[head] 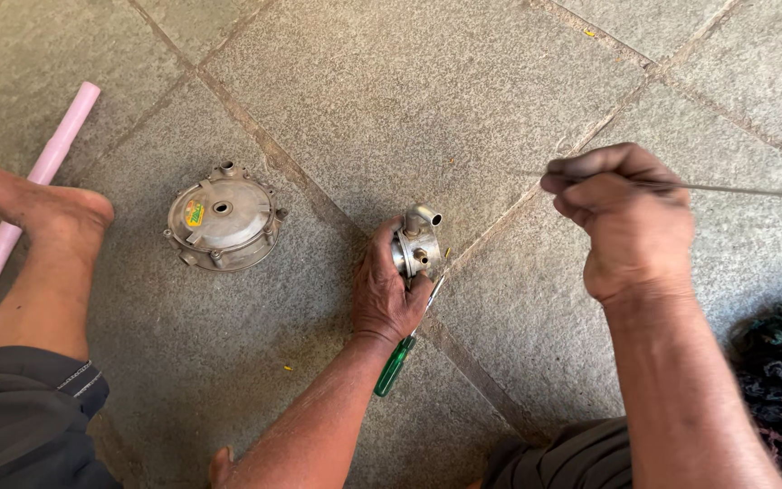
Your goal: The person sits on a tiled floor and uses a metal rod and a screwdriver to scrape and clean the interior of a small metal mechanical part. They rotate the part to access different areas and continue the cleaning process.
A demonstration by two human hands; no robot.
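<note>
We are sitting on the stone floor [518, 81], holding a small metal valve body [416, 246] upright against the floor with our left hand [384, 292], whose fingers are curled tight around its side; its short tube outlet points up and away from us. Our right hand [622, 217] is raised well clear of the part and closed in a pinch on a thin stiff wire [735, 189], which runs out toward the right edge of view. A green-handled screwdriver [397, 360] lies on the floor just under our left wrist, its tip hidden behind the hand.

We judge the step in hand to be the probing or clearing of the valve body's small openings with the wire. The next move calls for bringing the wire's free end down and lining it with an outlet while the left hand keeps the part steady.

A round metal housing cover [223, 220] rests apart to the left, near a bare foot [42, 204] and a pink pole [29, 195].
</note>
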